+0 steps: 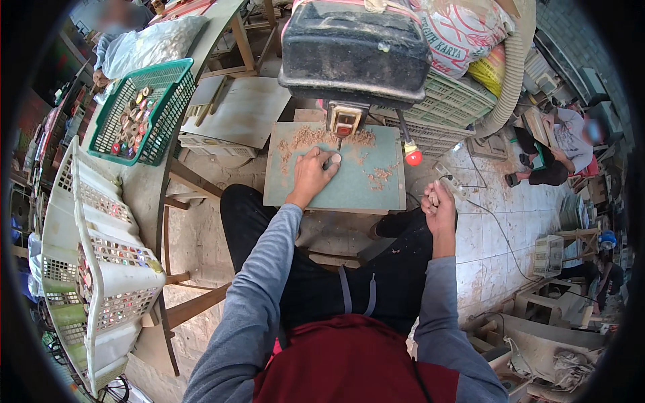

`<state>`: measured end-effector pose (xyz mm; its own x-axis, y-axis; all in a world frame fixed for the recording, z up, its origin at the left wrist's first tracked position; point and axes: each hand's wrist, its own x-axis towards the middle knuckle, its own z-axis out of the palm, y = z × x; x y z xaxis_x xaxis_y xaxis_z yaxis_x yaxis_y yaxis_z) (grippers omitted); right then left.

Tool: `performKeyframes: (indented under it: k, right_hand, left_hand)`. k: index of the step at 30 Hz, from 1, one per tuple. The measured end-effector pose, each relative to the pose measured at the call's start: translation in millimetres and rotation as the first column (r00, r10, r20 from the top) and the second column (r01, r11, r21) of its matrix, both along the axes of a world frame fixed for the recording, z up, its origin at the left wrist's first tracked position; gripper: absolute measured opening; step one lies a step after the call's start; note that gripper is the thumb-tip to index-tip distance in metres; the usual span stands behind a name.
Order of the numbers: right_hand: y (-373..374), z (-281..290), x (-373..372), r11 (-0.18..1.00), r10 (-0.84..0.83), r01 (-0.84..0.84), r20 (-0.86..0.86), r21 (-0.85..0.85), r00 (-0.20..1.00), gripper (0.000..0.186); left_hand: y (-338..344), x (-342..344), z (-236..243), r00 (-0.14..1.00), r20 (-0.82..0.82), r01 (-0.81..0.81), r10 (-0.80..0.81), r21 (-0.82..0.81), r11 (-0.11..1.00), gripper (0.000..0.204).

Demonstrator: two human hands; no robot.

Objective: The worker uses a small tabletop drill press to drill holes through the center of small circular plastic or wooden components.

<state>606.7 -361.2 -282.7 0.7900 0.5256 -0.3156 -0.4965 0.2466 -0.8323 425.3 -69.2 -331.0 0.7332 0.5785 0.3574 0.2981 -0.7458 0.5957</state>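
Progress: cutting appears partly done — curled, tan shavings (379, 176) litter the flat green board (342, 193), apparently wood; the amount left cannot be determined. The left hand (314, 176) rests on the board just short of the slim metal drill bit (339, 144), fingers bunched narrowly, perhaps around a small dark piece (326, 163) (mostly hidden, grip unconfirmed). The right hand (438, 205) is curled loosely above the thigh; its contents cannot be told. Drill press housing (355, 57): black, boxy, dusty. Small rounded pieces (136, 121) lie in the green plastic lattice basket (164, 127).
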Motion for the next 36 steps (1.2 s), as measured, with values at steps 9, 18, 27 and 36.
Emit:
performKeyframes:
  k: [9, 18, 27, 36]
  right_hand:
    - [56.0, 126.4, -57.9, 0.946, 0.213, -0.037, 0.531, -0.322, 0.82, 0.034]
    - [67.9, 131.7, -52.3, 0.879, 0.358, -0.045, 0.595, -0.475, 0.719, 0.037]
    - [93.7, 93.9, -31.6, 0.806, 0.464, 0.091, 0.72, -0.585, 0.516, 0.036]
    - [111.4, 74.7, -13.5, 0.785, 0.476, 0.111, 0.709, -0.609, 0.521, 0.044]
  left_hand:
    - [7.4, 8.5, 1.7, 0.999, -0.034, -0.015, 0.016, 0.009, 1.0, 0.037]
    - [7.6, 8.9, 2.7, 0.999, -0.029, -0.014, 0.014, -0.002, 1.0, 0.036]
    - [6.6, 12.6, 3.3, 0.998, -0.041, -0.046, 0.046, -0.003, 0.999, 0.035]
    - [8.0, 11.9, 4.1, 0.999, -0.018, -0.037, 0.036, -0.029, 0.999, 0.033]
